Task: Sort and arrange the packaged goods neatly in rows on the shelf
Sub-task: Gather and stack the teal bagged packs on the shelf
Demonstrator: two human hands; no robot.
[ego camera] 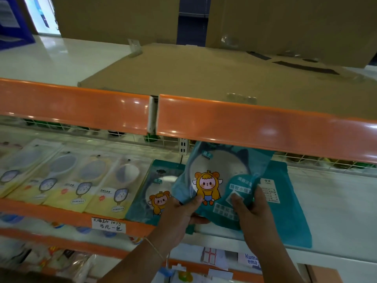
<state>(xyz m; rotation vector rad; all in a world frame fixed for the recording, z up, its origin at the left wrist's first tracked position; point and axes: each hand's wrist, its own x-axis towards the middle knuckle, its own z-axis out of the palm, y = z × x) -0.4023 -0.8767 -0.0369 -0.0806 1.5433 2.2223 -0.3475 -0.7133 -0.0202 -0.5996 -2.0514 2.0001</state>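
Both hands, left hand (179, 209) and right hand (253, 209), grip a teal plastic mirror packet with a cartoon girl (216, 180) above the white shelf (336, 201). It should go flat beside the lying teal packet (151, 190), edges aligned, continuing the row.

Shop shelving w/ glossy orange edge strips (244, 121); flattened cardboard sheet (204, 76) lies on the white top shelf (51, 58); cardboard boxes (285, 23) stand behind; white wire-grid back panel (167, 140) under the top shelf; handwritten price tag (108, 225) on the lower strip.
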